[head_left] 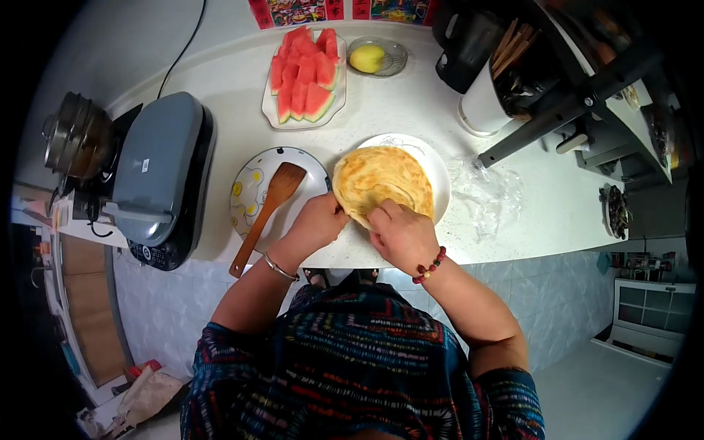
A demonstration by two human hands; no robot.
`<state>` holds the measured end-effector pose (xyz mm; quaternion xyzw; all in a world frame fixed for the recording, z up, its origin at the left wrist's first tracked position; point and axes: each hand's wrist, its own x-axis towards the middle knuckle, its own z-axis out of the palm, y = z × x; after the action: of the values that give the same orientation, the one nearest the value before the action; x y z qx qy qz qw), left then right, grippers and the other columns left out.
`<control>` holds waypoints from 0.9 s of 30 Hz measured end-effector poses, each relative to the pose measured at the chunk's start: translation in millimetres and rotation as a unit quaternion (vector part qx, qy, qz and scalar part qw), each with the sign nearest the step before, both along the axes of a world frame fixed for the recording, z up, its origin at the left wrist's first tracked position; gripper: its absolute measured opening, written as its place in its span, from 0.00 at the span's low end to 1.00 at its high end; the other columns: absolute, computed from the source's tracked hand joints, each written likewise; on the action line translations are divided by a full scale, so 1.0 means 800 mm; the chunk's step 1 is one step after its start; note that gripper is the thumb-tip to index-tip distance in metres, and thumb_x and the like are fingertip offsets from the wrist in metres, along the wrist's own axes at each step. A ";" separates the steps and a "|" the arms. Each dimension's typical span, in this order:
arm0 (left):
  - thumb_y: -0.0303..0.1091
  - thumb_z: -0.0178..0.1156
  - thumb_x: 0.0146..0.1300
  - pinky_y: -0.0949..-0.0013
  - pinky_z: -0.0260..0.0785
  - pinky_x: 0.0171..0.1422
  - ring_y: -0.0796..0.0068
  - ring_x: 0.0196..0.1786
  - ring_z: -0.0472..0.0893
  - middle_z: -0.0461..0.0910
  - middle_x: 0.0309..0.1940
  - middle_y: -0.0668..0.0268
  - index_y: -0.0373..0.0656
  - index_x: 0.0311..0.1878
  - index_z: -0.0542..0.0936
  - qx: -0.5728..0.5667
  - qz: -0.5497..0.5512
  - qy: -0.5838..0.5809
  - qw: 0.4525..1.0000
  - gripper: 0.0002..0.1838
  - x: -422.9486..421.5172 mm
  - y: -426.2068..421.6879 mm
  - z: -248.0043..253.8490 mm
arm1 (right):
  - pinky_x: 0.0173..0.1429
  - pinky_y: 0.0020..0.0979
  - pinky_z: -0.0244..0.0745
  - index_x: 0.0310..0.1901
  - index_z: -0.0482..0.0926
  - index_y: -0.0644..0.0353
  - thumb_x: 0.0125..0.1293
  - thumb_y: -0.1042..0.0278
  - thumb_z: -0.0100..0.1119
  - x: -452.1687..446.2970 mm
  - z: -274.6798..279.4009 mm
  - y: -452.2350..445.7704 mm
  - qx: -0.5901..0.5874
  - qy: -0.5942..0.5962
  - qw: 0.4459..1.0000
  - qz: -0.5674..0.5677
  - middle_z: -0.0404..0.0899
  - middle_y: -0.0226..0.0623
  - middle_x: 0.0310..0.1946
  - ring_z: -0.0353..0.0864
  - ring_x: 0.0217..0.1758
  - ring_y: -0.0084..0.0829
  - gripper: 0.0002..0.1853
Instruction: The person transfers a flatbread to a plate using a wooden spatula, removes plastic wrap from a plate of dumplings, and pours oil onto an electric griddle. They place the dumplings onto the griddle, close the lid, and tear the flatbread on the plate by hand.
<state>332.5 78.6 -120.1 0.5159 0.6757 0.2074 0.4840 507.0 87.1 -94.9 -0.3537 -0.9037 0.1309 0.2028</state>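
A round, golden-brown layered flatbread (381,172) lies on a white plate (438,172) and overhangs its left side. My left hand (320,222) pinches the bread's lower left edge between thumb and fingers. With fingers curled, my right hand (402,233) grips the bread near its lower middle; the fingertips are partly hidden. Left of the bread, a wooden spatula (273,202) rests across a plate with an egg pattern (246,180), its handle reaching past the counter's front edge.
Watermelon slices (302,77) fill a white dish at the back, beside a glass dish with a yellow fruit (367,59). A grey electric griddle (158,165) stands left. Right are a clear plastic bag (491,194), a utensil holder (484,99) and a black rack leg (539,132).
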 end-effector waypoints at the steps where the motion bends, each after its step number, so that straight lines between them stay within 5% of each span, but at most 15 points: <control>1: 0.33 0.55 0.52 0.66 0.68 0.30 0.64 0.23 0.76 0.76 0.20 0.56 0.35 0.31 0.74 -0.002 0.007 0.002 1.000 0.10 -0.001 -0.003 -0.005 | 0.28 0.33 0.70 0.30 0.69 0.54 0.44 0.69 0.59 0.003 -0.003 -0.001 -0.021 -0.013 1.000 -0.015 0.69 0.35 0.27 0.74 0.28 0.34 0.11; 4: 0.37 0.53 0.53 0.58 0.66 0.36 0.52 0.32 0.75 0.76 0.26 0.53 0.37 0.29 0.75 0.125 -0.098 0.110 0.981 0.11 -0.006 -0.019 0.006 | 0.33 0.35 0.71 0.34 0.70 0.55 0.44 0.66 0.62 0.006 -0.013 0.002 -0.071 -0.033 0.996 -0.035 0.70 0.37 0.31 0.74 0.32 0.38 0.14; 6: 0.36 0.56 0.52 0.61 0.66 0.32 0.57 0.28 0.75 0.74 0.22 0.54 0.37 0.26 0.73 0.133 -0.083 0.174 0.972 0.10 -0.010 -0.034 0.022 | 0.32 0.35 0.71 0.33 0.71 0.56 0.43 0.65 0.64 0.008 -0.007 0.000 -0.088 -0.024 0.995 -0.041 0.70 0.37 0.31 0.74 0.31 0.37 0.15; 11: 0.36 0.58 0.49 0.60 0.66 0.32 0.56 0.29 0.75 0.74 0.22 0.57 0.40 0.27 0.72 0.110 0.056 0.290 0.949 0.10 -0.064 -0.083 0.058 | 0.28 0.32 0.68 0.24 0.73 0.58 0.40 0.64 0.67 0.017 0.015 0.003 -0.120 0.064 0.991 -0.013 0.71 0.35 0.22 0.71 0.25 0.37 0.13; 13: 0.37 0.59 0.47 0.60 0.66 0.32 0.56 0.28 0.75 0.73 0.23 0.58 0.40 0.27 0.71 0.133 0.115 0.329 0.928 0.11 -0.093 -0.114 0.060 | 0.29 0.32 0.67 0.19 0.71 0.61 0.43 0.70 0.63 0.017 -0.001 0.004 -0.131 0.132 0.982 -0.013 0.71 0.38 0.21 0.71 0.25 0.38 0.09; 16: 0.36 0.59 0.49 0.61 0.66 0.31 0.55 0.27 0.74 0.73 0.21 0.57 0.40 0.25 0.72 0.123 0.165 0.320 0.925 0.10 -0.124 -0.148 0.070 | 0.35 0.28 0.68 0.26 0.72 0.64 0.44 0.78 0.58 0.005 0.000 0.003 -0.158 0.157 0.974 0.038 0.71 0.44 0.33 0.72 0.34 0.39 0.06; 18: 0.35 0.59 0.49 0.62 0.65 0.29 0.55 0.26 0.74 0.72 0.20 0.57 0.40 0.23 0.71 0.150 0.220 0.318 0.910 0.10 -0.143 -0.167 0.085 | 0.36 0.27 0.69 0.35 0.73 0.62 0.44 0.82 0.55 -0.008 0.011 0.000 -0.143 0.179 0.973 0.017 0.69 0.42 0.41 0.72 0.38 0.35 0.12; 20: 0.36 0.59 0.48 0.60 0.66 0.29 0.55 0.27 0.74 0.73 0.20 0.57 0.41 0.22 0.71 0.197 0.310 0.290 0.884 0.10 -0.172 -0.190 0.106 | 0.37 0.26 0.69 0.37 0.72 0.62 0.44 0.83 0.54 -0.013 0.016 -0.002 -0.172 0.198 0.965 -0.004 0.69 0.41 0.42 0.71 0.40 0.34 0.15; 21: 0.36 0.60 0.47 0.61 0.65 0.28 0.55 0.25 0.74 0.72 0.19 0.57 0.41 0.21 0.71 0.228 0.331 0.368 0.838 0.11 -0.197 -0.205 0.110 | 0.37 0.25 0.68 0.40 0.71 0.61 0.44 0.84 0.53 -0.014 0.016 -0.002 -0.206 0.217 0.953 -0.037 0.68 0.39 0.44 0.71 0.41 0.32 0.17; 24: 0.35 0.62 0.48 0.64 0.63 0.24 0.62 0.19 0.71 0.70 0.14 0.60 0.41 0.18 0.68 0.302 0.467 0.387 0.735 0.13 -0.301 -0.253 0.128 | 0.37 0.21 0.66 0.41 0.71 0.62 0.46 0.83 0.53 -0.016 0.009 0.001 -0.156 0.225 0.960 -0.062 0.68 0.38 0.44 0.69 0.34 0.25 0.17; 26: 0.34 0.61 0.48 0.69 0.64 0.28 0.68 0.21 0.71 0.72 0.17 0.63 0.40 0.26 0.70 0.314 0.516 0.402 0.688 0.11 -0.400 -0.284 0.109 | 0.36 0.20 0.65 0.42 0.70 0.62 0.47 0.83 0.53 -0.042 0.015 -0.011 -0.155 0.260 0.951 -0.059 0.68 0.37 0.44 0.68 0.32 0.23 0.17; 27: 0.34 0.61 0.50 0.75 0.62 0.31 0.79 0.27 0.69 0.72 0.24 0.69 0.40 0.32 0.71 0.310 0.526 0.365 0.703 0.11 -0.452 -0.297 0.097 | 0.35 0.19 0.64 0.43 0.70 0.62 0.48 0.83 0.53 -0.057 0.018 -0.018 -0.157 0.295 0.941 -0.056 0.68 0.36 0.44 0.66 0.29 0.21 0.17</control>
<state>-28.7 -158.9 -42.8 0.2329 0.8584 0.4219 -0.1756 461.1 73.0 -80.5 -0.3767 -0.7497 0.3584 0.4094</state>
